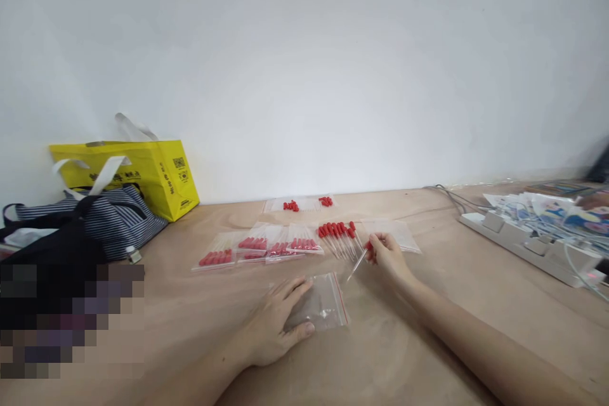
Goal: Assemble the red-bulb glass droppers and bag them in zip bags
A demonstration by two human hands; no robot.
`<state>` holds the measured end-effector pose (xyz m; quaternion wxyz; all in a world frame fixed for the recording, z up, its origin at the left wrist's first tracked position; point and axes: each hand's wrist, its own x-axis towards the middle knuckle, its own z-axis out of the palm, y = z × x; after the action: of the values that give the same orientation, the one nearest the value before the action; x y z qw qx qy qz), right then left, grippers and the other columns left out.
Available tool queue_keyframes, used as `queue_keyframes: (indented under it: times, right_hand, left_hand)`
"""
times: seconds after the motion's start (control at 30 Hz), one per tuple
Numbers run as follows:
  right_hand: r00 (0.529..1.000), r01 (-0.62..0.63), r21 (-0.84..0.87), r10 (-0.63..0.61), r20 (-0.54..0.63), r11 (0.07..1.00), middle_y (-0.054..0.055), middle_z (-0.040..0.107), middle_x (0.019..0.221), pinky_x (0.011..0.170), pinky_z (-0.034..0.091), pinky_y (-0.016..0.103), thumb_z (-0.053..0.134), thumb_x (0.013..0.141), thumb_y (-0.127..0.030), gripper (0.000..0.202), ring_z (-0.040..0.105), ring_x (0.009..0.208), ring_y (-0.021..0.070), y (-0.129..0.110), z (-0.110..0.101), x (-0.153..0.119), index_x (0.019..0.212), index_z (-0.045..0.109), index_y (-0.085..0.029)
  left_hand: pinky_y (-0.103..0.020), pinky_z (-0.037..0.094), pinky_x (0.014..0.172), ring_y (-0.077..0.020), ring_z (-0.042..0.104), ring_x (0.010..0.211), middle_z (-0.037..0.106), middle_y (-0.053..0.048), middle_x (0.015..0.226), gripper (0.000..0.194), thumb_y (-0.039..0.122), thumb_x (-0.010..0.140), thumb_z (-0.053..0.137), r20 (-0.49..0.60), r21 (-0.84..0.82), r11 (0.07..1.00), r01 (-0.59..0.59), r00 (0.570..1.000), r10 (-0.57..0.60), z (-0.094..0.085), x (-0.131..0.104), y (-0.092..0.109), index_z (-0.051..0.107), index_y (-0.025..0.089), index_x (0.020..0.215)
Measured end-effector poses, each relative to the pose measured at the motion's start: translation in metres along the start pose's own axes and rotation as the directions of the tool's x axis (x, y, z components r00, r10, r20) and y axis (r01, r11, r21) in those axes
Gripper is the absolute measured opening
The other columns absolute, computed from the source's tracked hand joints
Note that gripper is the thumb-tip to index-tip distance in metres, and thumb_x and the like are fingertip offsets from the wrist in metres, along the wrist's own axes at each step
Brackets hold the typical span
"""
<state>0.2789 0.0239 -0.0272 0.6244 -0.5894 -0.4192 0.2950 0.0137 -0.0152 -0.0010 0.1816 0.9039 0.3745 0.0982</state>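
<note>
My left hand (278, 320) lies with fingers spread on a clear zip bag (326, 304) with a red seal line; the bag appears flat. My right hand (387, 255) pinches a glass dropper (356, 265) by its red bulb, the clear tube slanting down to the left. Beside it, several loose droppers (337, 231) lie in a row, bulbs toward the wall. Left of these, overlapping zip bags (278, 250) each contain several red-bulbed droppers. Behind my right hand rests another clear bag (402, 236).
Near the wall lie more bags with red-bulbed items (304, 204). A yellow bag (176, 171), a striped bag (124, 222) and a black bag (52, 260) stand at left. On the right are a white power strip (518, 250), cables and printed packets (547, 212).
</note>
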Motion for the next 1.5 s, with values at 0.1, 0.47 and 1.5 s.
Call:
queue_keyframes:
  times: [0.1, 0.47, 1.5]
  right_hand:
    - [0.999, -0.043, 0.137, 0.040, 0.030, 0.990, -0.005, 0.050, 0.053, 0.038, 0.037, 0.021, 0.049, 0.071, -0.049, 0.030, 0.048, 0.042, 0.0095, 0.000, 0.003, -0.019, 0.073, 0.038, -0.021]
    - [0.910, -0.341, 0.364, 0.207, 0.359, 0.867, -0.003, 0.057, 0.058, 0.048, 0.046, 0.022, 0.069, 0.057, -0.044, 0.039, 0.057, 0.050, 0.0106, -0.008, 0.020, -0.051, 0.070, 0.042, -0.020]
    - [0.994, 0.033, -0.518, 0.026, 0.107, 0.855, 0.007, 0.063, 0.071, 0.061, 0.041, 0.024, 0.061, 0.065, -0.015, 0.004, 0.057, 0.076, 0.0194, -0.007, 0.004, 0.069, 0.067, 0.062, -0.012]
  left_hand:
    - [-0.049, 0.028, 0.098, -0.0284, 0.030, 0.122, 0.032, -0.007, 0.136, 0.058, 0.046, 0.079, 0.046, -0.012, -0.004, 1.000, 0.003, 1.000, -0.003, 0.000, 0.000, 0.001, 0.028, 0.026, 0.131]
    - [-0.046, 0.026, 0.100, -0.0256, 0.027, 0.124, 0.028, -0.010, 0.138, 0.067, 0.043, 0.079, 0.045, -0.022, -0.025, 0.997, 0.075, 0.997, -0.075, 0.003, 0.004, 0.006, 0.016, 0.020, 0.134]
    - [-0.044, 0.032, 0.098, -0.0251, 0.037, 0.119, 0.040, -0.004, 0.132, 0.054, 0.047, 0.077, 0.048, -0.001, -0.064, 0.998, -0.029, 1.000, 0.029, -0.001, -0.007, -0.030, 0.036, 0.028, 0.126]
